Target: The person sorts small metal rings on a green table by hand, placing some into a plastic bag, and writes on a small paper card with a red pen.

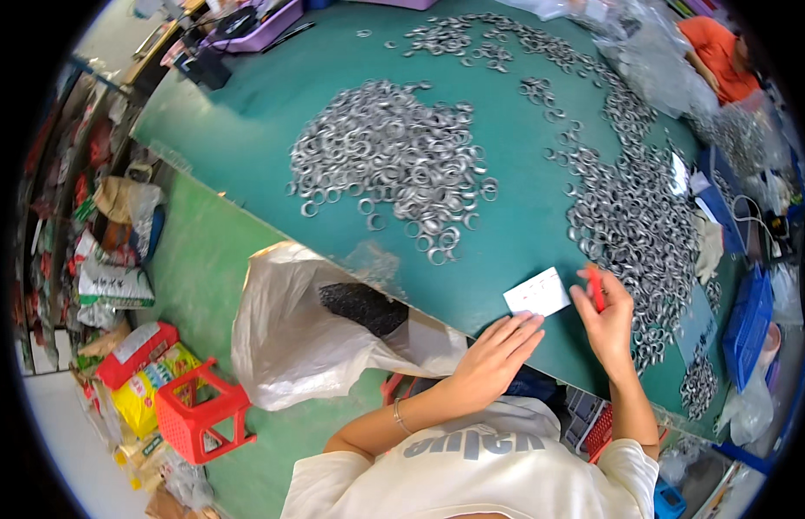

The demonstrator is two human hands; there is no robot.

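Near the front edge of the surface [484,259], a white card [538,292] slants lengthwise up rightward; the nearer left hand [496,353] meets its lower edge, fingers extended, while the right hand [613,318], just rightward, grips a red pen [598,292].

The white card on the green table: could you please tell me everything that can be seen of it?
The white card is a flat, four-sided piece that looks like paper, bearing red marks too blurred to make out. It lies flat on the green table, set askew, near the table's edge. Fingertips of the left hand overlap its lower edge; the right hand, with a red pen, is beside its right edge, contact there unclear.
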